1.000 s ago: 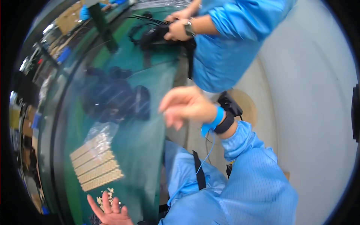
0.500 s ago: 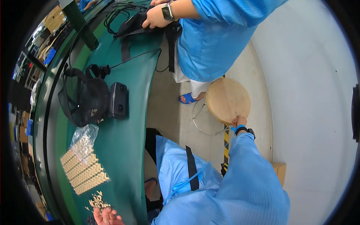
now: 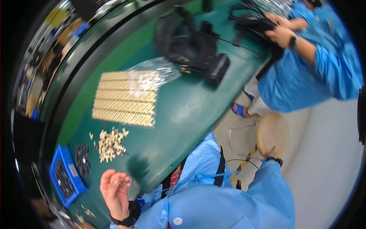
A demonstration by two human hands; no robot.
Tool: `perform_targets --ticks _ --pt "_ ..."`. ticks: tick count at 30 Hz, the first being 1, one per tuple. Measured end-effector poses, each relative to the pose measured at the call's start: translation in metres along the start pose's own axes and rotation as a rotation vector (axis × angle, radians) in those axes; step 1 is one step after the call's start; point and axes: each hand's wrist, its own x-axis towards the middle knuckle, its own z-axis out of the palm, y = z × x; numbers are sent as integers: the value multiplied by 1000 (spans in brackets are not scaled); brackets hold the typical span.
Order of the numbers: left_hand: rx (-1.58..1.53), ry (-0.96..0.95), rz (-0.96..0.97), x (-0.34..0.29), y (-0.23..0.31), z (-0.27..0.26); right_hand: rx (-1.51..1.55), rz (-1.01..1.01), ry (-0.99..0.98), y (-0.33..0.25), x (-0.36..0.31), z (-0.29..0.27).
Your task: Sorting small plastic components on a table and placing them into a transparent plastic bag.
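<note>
A long green counter (image 3: 183, 114) crosses the room diagonally, a pale floor (image 3: 241, 143) and a white wall (image 3: 331, 152) to its right. On that floor, beside the counter, is one round wooden stool (image 3: 276, 131); the right hand (image 3: 271, 151) is at its near rim, fingers grasping the edge. Close by lies one strip of yellow-black tape (image 3: 249, 153), and one co-worker (image 3: 301, 80) stands just beyond, both hands on a black device (image 3: 253, 24), two blue sandals (image 3: 239, 110) showing.

The left hand (image 3: 116, 192) hovers over the counter, its fingers loosely curled, released, near one heap of beige pieces (image 3: 111, 145) too many to count. Farther out are one heap of black pieces (image 3: 82, 158) and one blue bin (image 3: 78, 179) of dark parts. Past the beige heap lies one patterned sheet (image 3: 124, 105) in several rows; one clear plastic bag (image 3: 167, 72) covers its corner, and one black headset (image 3: 198, 47) blocks the counter beyond.
</note>
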Motion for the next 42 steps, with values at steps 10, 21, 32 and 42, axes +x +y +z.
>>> perform_targets --ticks 10,21,32,42 --pt "156 181 231 -35 7 -7 283 -568 493 -187 -176 -33" --pt "134 196 356 -54 16 -15 554 -2176 -326 -471 -638 -162" --pt "220 594 528 -121 38 -82 -336 -2062 142 -560 -720 -46" --pt "464 305 548 -59 37 -44 329 -2316 -57 -526 -702 -152"
